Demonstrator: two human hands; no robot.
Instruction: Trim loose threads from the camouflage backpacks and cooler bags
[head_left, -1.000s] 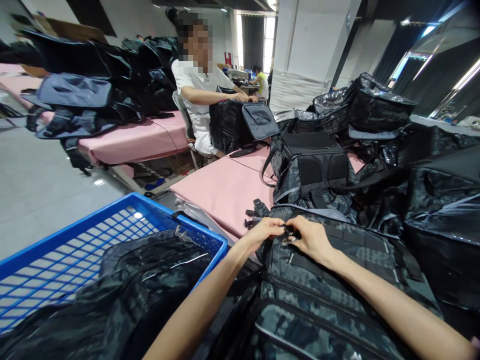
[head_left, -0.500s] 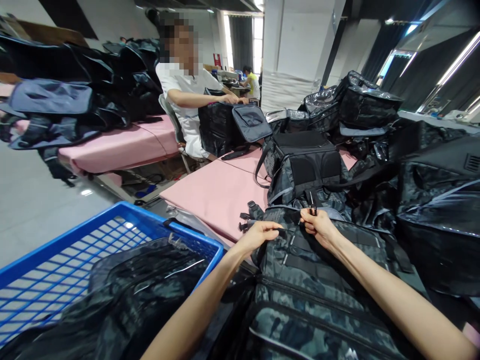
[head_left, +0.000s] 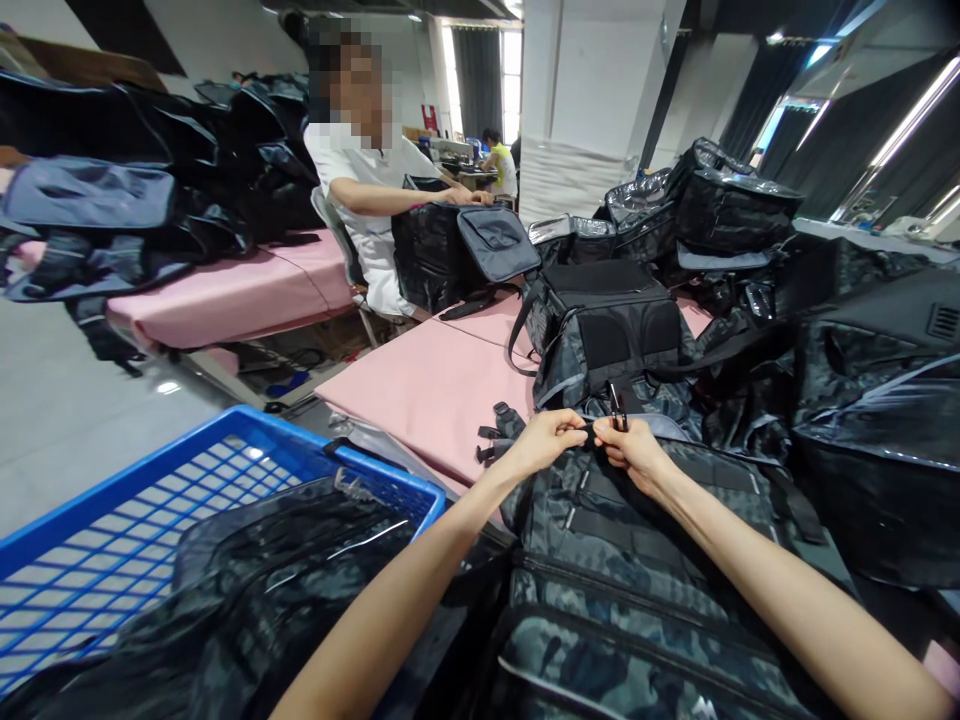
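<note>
A dark camouflage backpack (head_left: 645,590) lies in front of me. At its far edge my left hand (head_left: 553,440) is closed, thumb and fingers pinching the end of a black strap (head_left: 589,432). My right hand (head_left: 631,450) meets it from the other side, its fingertips at the same strap. In its curled fingers is a slim black two-pronged tool, which looks like thread snips (head_left: 616,400), with the prongs sticking up. The snips' other end is hidden in the hand.
A blue plastic basket (head_left: 247,425) with a dark bag (head_left: 285,560) inside stands at my left. Beyond lies a pink-covered table (head_left: 420,375) with another backpack (head_left: 615,320). A co-worker in white (head_left: 367,190) handles a black bag (head_left: 427,255). Dark bags (head_left: 870,420) are piled at right.
My hands parted slightly, and the snips turned from pointing down at the backpack to standing up in my right hand. Now my left hand has come back against the right at the strap.
</note>
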